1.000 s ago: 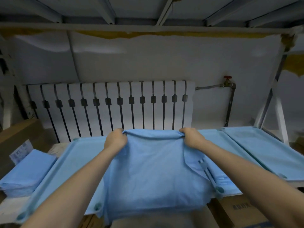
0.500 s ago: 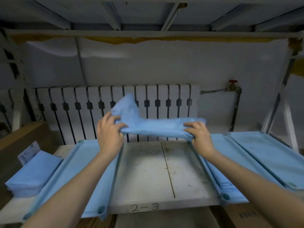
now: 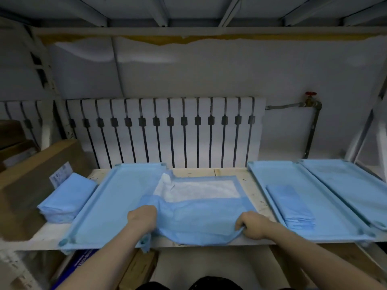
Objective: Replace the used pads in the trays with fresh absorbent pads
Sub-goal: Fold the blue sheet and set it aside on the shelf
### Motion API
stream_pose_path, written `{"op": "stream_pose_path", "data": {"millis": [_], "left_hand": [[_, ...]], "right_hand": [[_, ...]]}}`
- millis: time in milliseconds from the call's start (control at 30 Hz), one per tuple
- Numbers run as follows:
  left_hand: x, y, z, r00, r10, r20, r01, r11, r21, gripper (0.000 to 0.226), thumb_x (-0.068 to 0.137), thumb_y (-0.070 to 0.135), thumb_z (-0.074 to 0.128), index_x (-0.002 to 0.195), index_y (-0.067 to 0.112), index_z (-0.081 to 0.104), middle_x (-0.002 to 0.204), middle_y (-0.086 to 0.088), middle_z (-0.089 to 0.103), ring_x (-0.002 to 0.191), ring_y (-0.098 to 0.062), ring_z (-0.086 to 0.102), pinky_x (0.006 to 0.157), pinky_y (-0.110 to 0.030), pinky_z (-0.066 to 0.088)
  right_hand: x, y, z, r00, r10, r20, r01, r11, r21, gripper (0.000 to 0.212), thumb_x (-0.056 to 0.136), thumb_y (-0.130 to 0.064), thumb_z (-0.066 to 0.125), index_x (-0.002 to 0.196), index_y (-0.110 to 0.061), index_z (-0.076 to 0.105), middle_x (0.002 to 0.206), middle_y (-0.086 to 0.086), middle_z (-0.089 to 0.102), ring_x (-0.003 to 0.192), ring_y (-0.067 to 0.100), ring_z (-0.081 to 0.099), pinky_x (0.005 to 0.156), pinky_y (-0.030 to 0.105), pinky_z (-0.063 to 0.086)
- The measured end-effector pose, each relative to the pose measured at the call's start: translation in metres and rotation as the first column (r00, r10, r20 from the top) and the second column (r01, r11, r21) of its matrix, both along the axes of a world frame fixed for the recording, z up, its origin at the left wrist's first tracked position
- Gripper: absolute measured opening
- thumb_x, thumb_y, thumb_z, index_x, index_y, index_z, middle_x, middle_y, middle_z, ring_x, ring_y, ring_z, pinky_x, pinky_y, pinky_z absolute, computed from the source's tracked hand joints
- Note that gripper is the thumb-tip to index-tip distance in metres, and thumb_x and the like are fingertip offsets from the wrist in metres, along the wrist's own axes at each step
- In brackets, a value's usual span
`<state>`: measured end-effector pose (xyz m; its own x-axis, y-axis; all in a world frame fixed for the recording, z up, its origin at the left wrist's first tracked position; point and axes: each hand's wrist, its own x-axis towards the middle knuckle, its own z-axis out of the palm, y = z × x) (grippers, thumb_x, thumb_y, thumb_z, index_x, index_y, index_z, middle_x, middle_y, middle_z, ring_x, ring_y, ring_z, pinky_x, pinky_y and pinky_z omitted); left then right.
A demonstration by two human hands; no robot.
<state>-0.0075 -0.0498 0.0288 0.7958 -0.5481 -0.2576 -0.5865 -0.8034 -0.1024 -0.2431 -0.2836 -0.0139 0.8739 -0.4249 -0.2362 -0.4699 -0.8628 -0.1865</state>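
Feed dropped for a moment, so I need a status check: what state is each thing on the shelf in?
Pad: half unfolded on the bare shelf board, white side up.
Left hand: grips the pad's near edge.
Right hand: grips the pad's near edge.
Left tray: flat, pad overlapping its right rim.
Nearer right tray: holds a folded pad.
Pad pack: lying beside left tray.

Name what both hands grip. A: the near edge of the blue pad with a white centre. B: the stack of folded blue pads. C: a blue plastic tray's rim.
A: the left hand and right hand both clutch the near edge of the blue pad with a white centre.
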Motion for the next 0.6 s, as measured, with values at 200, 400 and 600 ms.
{"op": "stream_pose_path", "data": {"millis": [200,400,600], "left_hand": [[-0.001,-0.014,0.004,0.996,-0.037,0.077,0.044,0.995,-0.084,0.035,0.094,0.014,0.043,0.127,0.017,0.053,0.134,0.000,0.051,0.124,-0.020,0.050,0.097,-0.029,0.041],[0.014,-0.029,-0.014,0.988,-0.139,0.060,0.148,0.972,-0.184,0.042,0.086,0.007,0.041,0.124,0.019,0.051,0.132,-0.002,0.046,0.124,-0.021,0.046,0.097,-0.033,0.043],[0.030,-0.057,-0.028,0.953,-0.252,0.170,0.271,0.957,-0.103,0.045,0.083,0.008,0.044,0.128,0.017,0.049,0.130,-0.004,0.046,0.123,-0.024,0.041,0.097,-0.035,0.041]], "right_hand": [[0.008,0.006,0.001,0.973,0.020,-0.231,-0.008,0.998,0.055,0.023,0.076,-0.023,0.056,0.053,-0.023,0.054,0.070,-0.003,0.059,0.066,0.014,0.052,0.066,0.029,0.048],[0.021,-0.012,-0.025,0.995,-0.076,0.071,0.080,0.995,-0.065,0.028,0.091,-0.026,0.046,0.118,-0.021,0.051,0.118,0.002,0.047,0.107,0.021,0.049,0.089,0.036,0.045],[0.037,-0.038,-0.039,0.977,-0.168,0.135,0.174,0.984,-0.036,0.040,0.094,-0.021,0.042,0.133,-0.017,0.042,0.132,0.004,0.044,0.114,0.023,0.050,0.091,0.037,0.046]]}}
